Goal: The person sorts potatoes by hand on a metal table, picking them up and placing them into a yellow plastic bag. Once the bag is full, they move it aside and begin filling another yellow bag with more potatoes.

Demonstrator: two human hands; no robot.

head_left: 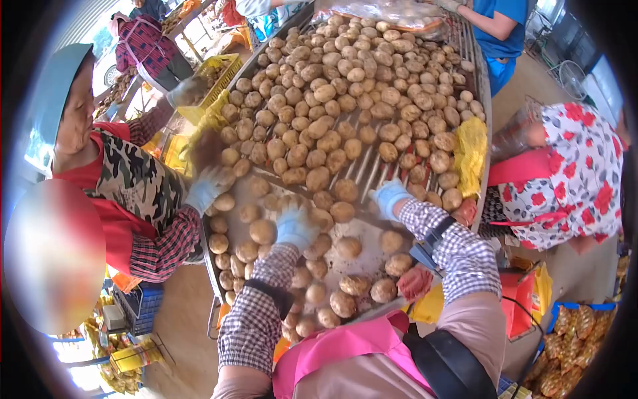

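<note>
Both arms stretched out front, left hand [296,226] palm down, its fingers blurred, right hand [389,198] slightly farther forward, angled inward!

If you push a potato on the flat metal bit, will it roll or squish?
The potato would probably roll, since it looks rounded, but its slightly oval shape may make it wobble. It likely won't squish, as it looks plump and solid. The metal looks fairly smooth, so it might slide too.

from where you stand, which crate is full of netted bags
The blue-rimmed crate at lower right, packed with netted bags; the yellow crate, upper left, shows loose potatoes.
</note>
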